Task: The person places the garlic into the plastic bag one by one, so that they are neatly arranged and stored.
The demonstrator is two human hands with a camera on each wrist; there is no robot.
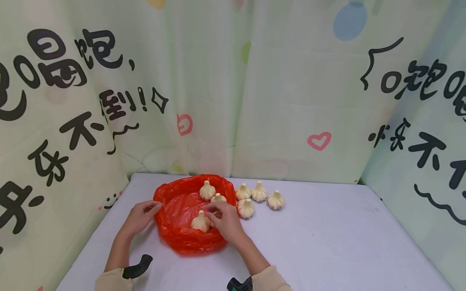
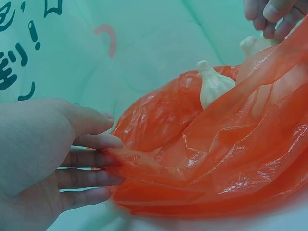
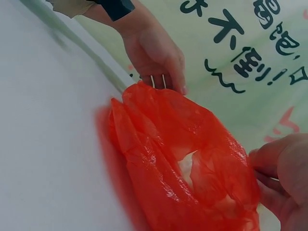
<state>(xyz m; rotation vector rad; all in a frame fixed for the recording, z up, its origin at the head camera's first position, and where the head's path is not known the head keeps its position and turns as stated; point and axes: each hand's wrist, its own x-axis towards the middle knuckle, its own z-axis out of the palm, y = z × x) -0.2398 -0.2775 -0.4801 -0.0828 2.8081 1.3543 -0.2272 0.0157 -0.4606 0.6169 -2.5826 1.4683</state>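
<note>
A red plastic bag (image 1: 174, 238) lies with its mouth spread wide, several garlic bulbs (image 1: 200, 222) inside it. My left hand (image 1: 141, 216) is at the bag's left rim; in the left wrist view its extended fingers (image 2: 91, 177) touch the red plastic. Over the right part of the bag is my right hand (image 1: 226, 221), fingers loosely bent, with no bulb visible between thumb and forefinger. It partly covers a garlic bulb (image 1: 218, 197) behind it and another below it. In the right wrist view, the right hand (image 3: 284, 178) is beside the bag's rim.
Several more garlic bulbs (image 1: 259, 192) stand on the white table (image 1: 327, 234) just right of the bag. A printed curtain (image 1: 284, 101) hangs behind the table and along both sides.
</note>
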